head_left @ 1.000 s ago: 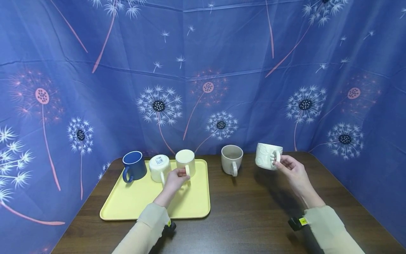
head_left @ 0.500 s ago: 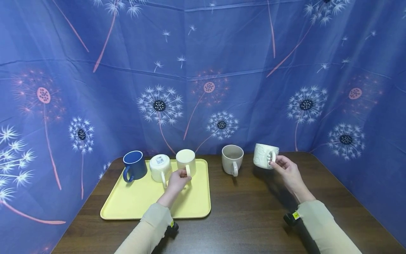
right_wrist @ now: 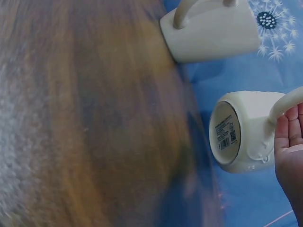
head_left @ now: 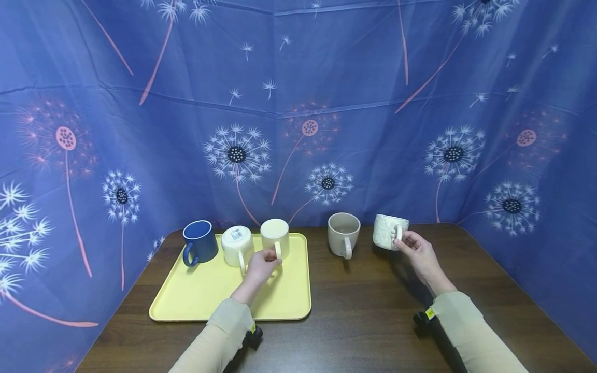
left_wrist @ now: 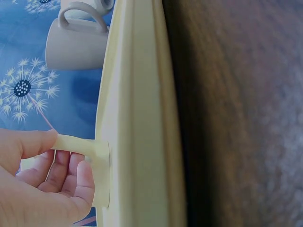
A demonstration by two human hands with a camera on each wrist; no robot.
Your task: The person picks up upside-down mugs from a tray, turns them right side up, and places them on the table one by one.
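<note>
My left hand (head_left: 263, 267) pinches the handle of a pale cream mug (head_left: 274, 233), which stands upright on the yellow tray (head_left: 196, 303). In the left wrist view, the thumb (left_wrist: 35, 143) lies on one side of that handle with the fingers curled behind. To the right, my right hand (head_left: 421, 256) holds a white embossed mug (head_left: 387, 232) by its handle. This mug hangs slightly tilted over the table, and the right wrist view shows its labelled base (right_wrist: 226, 132). A grey mug (head_left: 342, 235) stands upright between the two hands, handle toward me.
Left of the cream mug, a white mug (head_left: 231, 251) sits upside down on the tray, label up. A dark blue mug (head_left: 200, 246) stands at the tray's back left corner. Behind the brown wooden table (head_left: 354, 321) hangs a blue dandelion-print cloth (head_left: 289, 62).
My right hand has shifted left and a little down with the white embossed mug, closer to the grey mug. The left hand stays on the cream mug's handle.
</note>
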